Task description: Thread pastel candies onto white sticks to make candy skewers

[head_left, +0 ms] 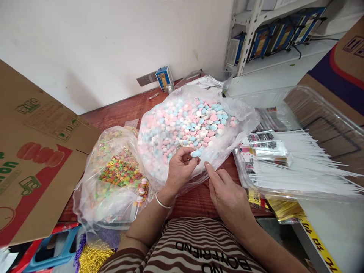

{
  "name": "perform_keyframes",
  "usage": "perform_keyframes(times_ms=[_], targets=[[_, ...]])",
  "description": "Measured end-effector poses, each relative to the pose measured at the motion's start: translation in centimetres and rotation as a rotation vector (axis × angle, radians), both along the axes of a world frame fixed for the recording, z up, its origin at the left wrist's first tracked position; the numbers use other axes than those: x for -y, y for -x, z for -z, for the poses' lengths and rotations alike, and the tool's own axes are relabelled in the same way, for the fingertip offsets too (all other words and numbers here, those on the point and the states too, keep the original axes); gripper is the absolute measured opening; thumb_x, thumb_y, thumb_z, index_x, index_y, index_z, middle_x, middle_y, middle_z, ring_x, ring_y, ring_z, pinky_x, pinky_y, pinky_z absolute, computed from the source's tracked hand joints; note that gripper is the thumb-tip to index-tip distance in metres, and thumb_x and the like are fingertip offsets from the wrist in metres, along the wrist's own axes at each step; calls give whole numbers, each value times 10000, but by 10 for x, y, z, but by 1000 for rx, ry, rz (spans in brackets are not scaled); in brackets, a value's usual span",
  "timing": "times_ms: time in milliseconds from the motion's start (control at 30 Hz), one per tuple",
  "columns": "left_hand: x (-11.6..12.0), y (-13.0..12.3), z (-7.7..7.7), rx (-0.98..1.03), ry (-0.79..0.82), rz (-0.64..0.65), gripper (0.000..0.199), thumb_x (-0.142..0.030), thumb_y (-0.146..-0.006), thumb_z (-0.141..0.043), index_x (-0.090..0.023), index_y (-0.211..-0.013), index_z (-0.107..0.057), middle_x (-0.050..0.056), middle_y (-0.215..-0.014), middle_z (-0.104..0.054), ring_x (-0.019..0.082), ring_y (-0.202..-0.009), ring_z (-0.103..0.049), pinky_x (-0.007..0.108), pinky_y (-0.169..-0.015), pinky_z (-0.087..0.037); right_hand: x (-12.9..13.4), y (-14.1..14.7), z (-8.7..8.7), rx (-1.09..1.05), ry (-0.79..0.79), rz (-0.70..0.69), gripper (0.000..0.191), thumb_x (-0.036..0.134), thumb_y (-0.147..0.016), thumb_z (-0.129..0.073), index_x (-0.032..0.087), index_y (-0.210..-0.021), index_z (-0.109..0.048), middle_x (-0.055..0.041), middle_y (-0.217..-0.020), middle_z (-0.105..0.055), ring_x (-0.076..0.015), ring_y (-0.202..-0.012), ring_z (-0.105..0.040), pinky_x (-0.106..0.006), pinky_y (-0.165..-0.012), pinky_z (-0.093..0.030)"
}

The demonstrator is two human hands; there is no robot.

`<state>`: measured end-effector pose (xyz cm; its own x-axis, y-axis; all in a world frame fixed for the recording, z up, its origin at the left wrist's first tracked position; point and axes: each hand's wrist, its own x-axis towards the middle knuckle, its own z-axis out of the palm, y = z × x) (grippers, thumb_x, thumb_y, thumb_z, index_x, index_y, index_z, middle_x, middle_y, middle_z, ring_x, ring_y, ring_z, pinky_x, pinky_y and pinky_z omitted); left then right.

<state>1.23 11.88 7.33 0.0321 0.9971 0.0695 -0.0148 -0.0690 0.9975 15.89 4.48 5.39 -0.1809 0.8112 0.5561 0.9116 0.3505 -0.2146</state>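
Pink, white and light blue candies (202,123) fill a large clear plastic bag (244,113) in the middle of the table. At its near edge my left hand (182,167) pinches a light blue candy (196,153) between thumb and fingers. Close by on the right, my right hand (227,195) points its index finger toward that candy; its other fingers are curled, and whether they hold anything is hidden. A second bag (99,197) on the left holds small colourful rings (122,172), with a stacked candy stick (141,191) at its right side.
A clear tray (241,178) with white sticks (301,163) and printed packets (267,146) lies on the right. Cardboard boxes stand at the left (42,151) and right (341,72). Behind are a small blue box (164,77) and a metal shelf (247,45).
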Motion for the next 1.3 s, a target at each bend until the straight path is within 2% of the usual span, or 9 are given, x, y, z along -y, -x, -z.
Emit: perform_keyframes(times_ms=[233, 533, 833, 967, 1133, 1233, 1300], targets=[[-4, 3, 3, 5, -17, -24, 186, -222, -772, -745, -181, -923, -645, -1, -809, -686, 106, -706, -668, 259, -721, -576, 4, -6, -9, 11, -12, -65, 406, 105, -999, -405, 78, -1360, -588, -40, -801, -630, -136, -612, -628, -251, -485, -425], [-2, -1, 5, 3, -44, -12, 186, -212, -770, -745, -184, -928, -651, 8, -833, -695, 111, -720, -667, 259, -711, -566, 1, -6, -5, 40, 36, -25, 398, 105, -991, -435, 100, -1354, -598, -35, -810, -639, -131, -574, -610, -266, -474, -401], [-2, 1, 17, -112, -116, -22, 175, -231, -800, -729, -198, -969, -696, 48, -921, -705, 146, -829, -689, 281, -764, -579, -3, -3, -5, 40, 67, -3, 412, 78, -969, -444, 124, -1345, -606, -53, -861, -700, -131, -594, -643, -259, -486, -425], [-3, 1, 19, -71, -89, 21, 166, -234, -806, -730, -192, -964, -701, 52, -942, -707, 146, -838, -685, 287, -775, -591, -6, -1, -2, 3, 36, 5, 394, 78, -983, -432, 124, -1327, -618, -48, -860, -719, -133, -589, -656, -263, -474, -418], [4, -1, 24, -63, -116, -6, 154, -198, -824, -697, -184, -976, -713, 58, -959, -704, 154, -833, -688, 309, -792, -601, -8, 1, 1, -93, 44, -108, 365, 106, -1007, -427, 88, -1333, -591, -94, -960, -753, -160, -696, -706, -254, -544, -469], [16, 1, 30, -148, -175, -23, 192, -151, -820, -663, -186, -996, -729, 64, -954, -715, 163, -851, -685, 292, -781, -589, -12, 7, 5, -184, 54, -96, 265, 184, -1018, -457, 107, -1204, -630, -109, -947, -753, -190, -698, -708, -273, -543, -461], [29, 7, 33, -197, -191, -34, 229, -142, -831, -642, -188, -1037, -730, 67, -967, -726, 166, -872, -689, 283, -789, -585, -17, 16, 9, -300, 136, -79, 208, 264, -1009, -491, 145, -1095, -637, -99, -892, -742, -202, -650, -687, -287, -533, -452]])
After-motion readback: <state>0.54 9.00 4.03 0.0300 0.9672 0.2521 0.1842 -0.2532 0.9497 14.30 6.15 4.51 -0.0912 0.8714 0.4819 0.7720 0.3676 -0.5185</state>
